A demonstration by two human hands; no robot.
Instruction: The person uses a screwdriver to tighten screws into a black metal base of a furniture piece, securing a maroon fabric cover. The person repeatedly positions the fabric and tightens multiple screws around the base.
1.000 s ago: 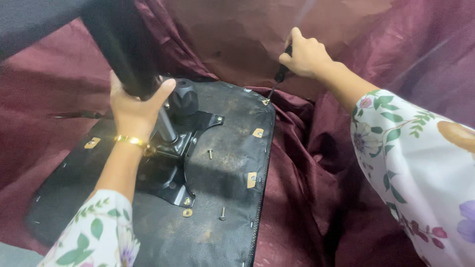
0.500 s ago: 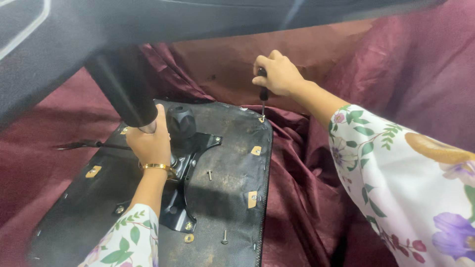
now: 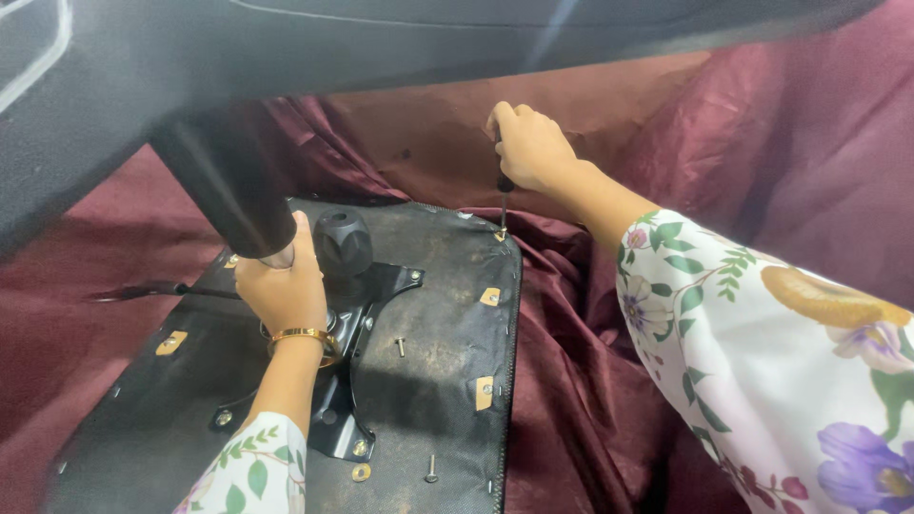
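The landmark is the flat black underside panel of a chair seat [image 3: 428,381], lying face up on a dark maroon cloth [image 3: 590,381]; a black metal mounting bracket [image 3: 357,324] is fixed near the panel's middle, with a black ribbed knob [image 3: 343,243] standing at the bracket's far end.

The left hand [image 3: 284,290] is closed around the lower end of a thick black cylindrical column [image 3: 228,195], just left of the knob; a gold bangle [image 3: 300,335] sits on that wrist; the column rises into a broad dark base [image 3: 381,48] that fills the top of the view.

The right hand [image 3: 528,148] is fisted on the handle of a slim dark screwdriver [image 3: 502,205], held upright; its tip meets a small brass tab [image 3: 499,234] at the panel's far right corner.

Loose screws [image 3: 401,346] lie on the panel right of the bracket; another [image 3: 431,468] sits near the panel's near edge, beside a brass washer [image 3: 361,472]; more brass tabs line the right edge.

Risks, as judged: the screwdriver tip could slip off the corner fastener, since the hand presses from above at full reach, and snag the cloth; the column, steadied by one hand only, could tilt and lever the bracket; loose screws could roll off the edge into the cloth folds if the panel is jolted.
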